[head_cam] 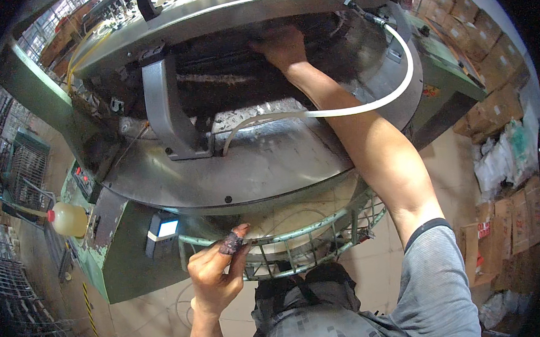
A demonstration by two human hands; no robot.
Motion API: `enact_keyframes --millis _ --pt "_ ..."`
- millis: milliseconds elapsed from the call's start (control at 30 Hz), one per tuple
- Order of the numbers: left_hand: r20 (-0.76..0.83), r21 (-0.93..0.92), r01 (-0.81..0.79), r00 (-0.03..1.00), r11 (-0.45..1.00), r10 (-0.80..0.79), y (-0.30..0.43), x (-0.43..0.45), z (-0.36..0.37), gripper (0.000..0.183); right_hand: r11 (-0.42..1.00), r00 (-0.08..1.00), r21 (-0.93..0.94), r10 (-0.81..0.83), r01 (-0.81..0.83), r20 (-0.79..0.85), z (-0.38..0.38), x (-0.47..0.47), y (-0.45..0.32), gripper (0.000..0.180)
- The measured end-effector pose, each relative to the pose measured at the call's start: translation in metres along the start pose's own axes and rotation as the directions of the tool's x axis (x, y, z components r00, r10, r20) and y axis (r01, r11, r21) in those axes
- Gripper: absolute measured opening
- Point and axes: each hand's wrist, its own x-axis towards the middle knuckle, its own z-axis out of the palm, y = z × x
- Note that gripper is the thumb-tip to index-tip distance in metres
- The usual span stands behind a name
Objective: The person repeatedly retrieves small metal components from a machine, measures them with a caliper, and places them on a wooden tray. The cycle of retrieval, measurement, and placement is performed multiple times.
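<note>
My right hand [285, 47] reaches over the steel ring table [251, 169] into the shadowed inside of a large round machine, apparently a circular knitting machine. Its fingertips are in the dark, and what they touch is hidden. Near the curved green guard rail [317, 228], my left hand [218, 269] is raised with fingers bent. A dark, stained wrap [231, 243] covers part of one finger. Whether something thin is pinched there cannot be told. A white hose [368, 108] arches across my right forearm from a fitting [372, 19] under the upper ring.
A grey metal bracket [169, 110] joins the table and upper ring. At left are a green machine leg [131, 255], a small lit display [167, 229] and a plastic bottle [70, 219] of yellowish liquid. Cardboard boxes [509, 218] and plastic bags [501, 159] are piled at right.
</note>
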Motion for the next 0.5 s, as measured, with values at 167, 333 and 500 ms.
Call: enact_keyframes --millis 167,333,500 --pt "0.013 -0.074 0.046 0.999 0.996 -0.045 0.006 -0.010 0.014 0.036 0.996 0.993 -0.066 -0.068 0.061 -0.097 0.007 0.000 -0.007 0.046" --pt "0.013 -0.097 0.112 0.994 0.989 -0.111 0.013 -0.018 0.022 0.038 0.992 0.993 -0.076 -0.104 0.100 -0.063 0.012 -0.001 -0.003 0.047" --pt "0.062 -0.083 0.194 0.980 0.977 -0.190 0.016 -0.027 0.025 0.036 0.948 0.951 -0.225 -0.265 0.226 -0.159 -0.014 -0.002 -0.007 0.042"
